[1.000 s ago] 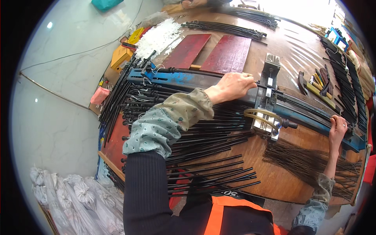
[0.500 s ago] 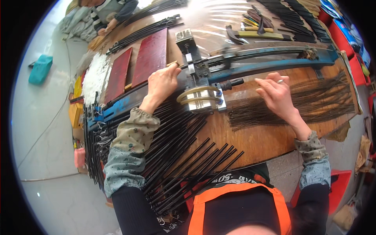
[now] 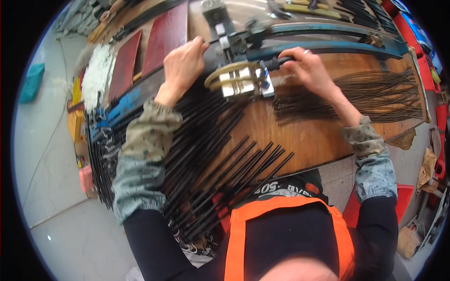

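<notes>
Black rods are piled at near left, whether finished cannot be told; dark wires are left at right. Farther, the metal fixture is gripped at its black handle by the right hand. Beside it, the left hand is curled closed, anything pinched hidden. Work seems midway.

"What can't we make out?"
"Anything in the left hand: too blurred. Right hand hides part of the black handle. Black rods smear; bottom edge cuts orange straps."
</notes>
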### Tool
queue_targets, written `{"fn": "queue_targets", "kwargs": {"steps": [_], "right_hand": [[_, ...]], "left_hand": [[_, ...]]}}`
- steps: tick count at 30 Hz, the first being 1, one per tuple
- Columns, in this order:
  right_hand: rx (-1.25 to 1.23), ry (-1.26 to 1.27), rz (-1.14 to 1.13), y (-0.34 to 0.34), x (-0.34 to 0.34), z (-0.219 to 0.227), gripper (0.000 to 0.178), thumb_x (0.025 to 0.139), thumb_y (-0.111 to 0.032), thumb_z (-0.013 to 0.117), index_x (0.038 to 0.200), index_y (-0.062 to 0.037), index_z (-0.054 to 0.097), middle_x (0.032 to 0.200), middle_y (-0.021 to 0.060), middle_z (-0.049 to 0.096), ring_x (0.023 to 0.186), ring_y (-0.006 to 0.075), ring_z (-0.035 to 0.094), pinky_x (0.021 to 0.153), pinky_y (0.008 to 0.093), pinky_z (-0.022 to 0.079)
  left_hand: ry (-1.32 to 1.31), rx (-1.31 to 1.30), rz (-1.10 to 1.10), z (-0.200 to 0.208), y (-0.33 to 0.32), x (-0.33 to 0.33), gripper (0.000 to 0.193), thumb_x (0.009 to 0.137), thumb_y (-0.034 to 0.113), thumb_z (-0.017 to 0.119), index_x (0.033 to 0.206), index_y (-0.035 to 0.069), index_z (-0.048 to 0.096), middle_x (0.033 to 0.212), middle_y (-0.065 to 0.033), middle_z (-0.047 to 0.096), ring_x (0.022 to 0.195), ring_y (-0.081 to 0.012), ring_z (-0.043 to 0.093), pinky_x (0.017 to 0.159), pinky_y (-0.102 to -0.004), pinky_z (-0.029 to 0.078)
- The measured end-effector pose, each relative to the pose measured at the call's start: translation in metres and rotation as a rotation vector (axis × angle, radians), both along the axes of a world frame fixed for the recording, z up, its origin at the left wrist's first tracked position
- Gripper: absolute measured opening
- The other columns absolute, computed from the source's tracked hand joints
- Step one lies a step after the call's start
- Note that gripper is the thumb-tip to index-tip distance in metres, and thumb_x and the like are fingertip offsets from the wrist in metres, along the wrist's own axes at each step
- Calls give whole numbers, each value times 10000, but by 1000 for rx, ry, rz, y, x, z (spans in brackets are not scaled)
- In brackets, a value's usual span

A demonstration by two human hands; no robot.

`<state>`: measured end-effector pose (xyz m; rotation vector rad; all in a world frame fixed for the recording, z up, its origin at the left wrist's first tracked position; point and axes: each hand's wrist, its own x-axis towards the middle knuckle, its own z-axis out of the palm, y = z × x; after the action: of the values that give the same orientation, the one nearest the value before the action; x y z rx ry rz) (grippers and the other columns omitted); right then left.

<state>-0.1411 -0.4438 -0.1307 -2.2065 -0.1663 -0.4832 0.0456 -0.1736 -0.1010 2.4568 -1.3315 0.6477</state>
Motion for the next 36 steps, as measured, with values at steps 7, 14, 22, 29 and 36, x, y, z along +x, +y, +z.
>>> {"fn": "queue_targets", "kwargs": {"steps": [7, 14, 22, 29, 36], "right_hand": [[-755, -9, 163, 60, -100, -12, 270, 698, -172, 745, 913, -75, 615, 872, 73, 598, 887, 240, 565, 794, 397, 409], [-930, 20, 225, 61, -94, -23, 229, 733, -95, 589, 958, -51, 603, 866, 71, 541, 887, 242, 542, 782, 360, 424], [-1129, -89, 171, 69, -92, -27, 333, 795, -115, 603, 1126, -80, 592, 844, 56, 570, 889, 237, 583, 728, 365, 455], [-860, 98, 151, 54, -93, -30, 567, 737, -27, 637, 1291, -84, 534, 932, 140, 633, 890, 303, 618, 722, 407, 494], [538, 1001, 237, 31, -76, 21, 662, 822, -181, 601, 1443, -21, 438, 880, 47, 708, 674, 86, 623, 584, 205, 467]], "left_hand": [[-335, -52, -98, -9, 63, 69, 57, 886, 216, 636, 874, 172, 603, 744, -11, 635, 746, -211, 658, 669, -364, 509], [-378, -9, 38, -38, 89, -47, 120, 788, 275, 727, 782, 220, 621, 750, 20, 541, 716, -210, 526, 690, -392, 343], [175, 386, 308, -62, 71, -163, 116, 788, 249, 633, 717, 160, 652, 888, -36, 554, 940, -228, 503, 811, -417, 357], [376, 26, 262, -51, 76, -175, 143, 904, 222, 585, 959, 92, 608, 861, -95, 634, 842, -282, 651, 677, -429, 524], [444, 162, 110, -30, 56, -200, 154, 951, 273, 577, 909, 124, 589, 754, -112, 618, 706, -306, 675, 517, -436, 536]]}}
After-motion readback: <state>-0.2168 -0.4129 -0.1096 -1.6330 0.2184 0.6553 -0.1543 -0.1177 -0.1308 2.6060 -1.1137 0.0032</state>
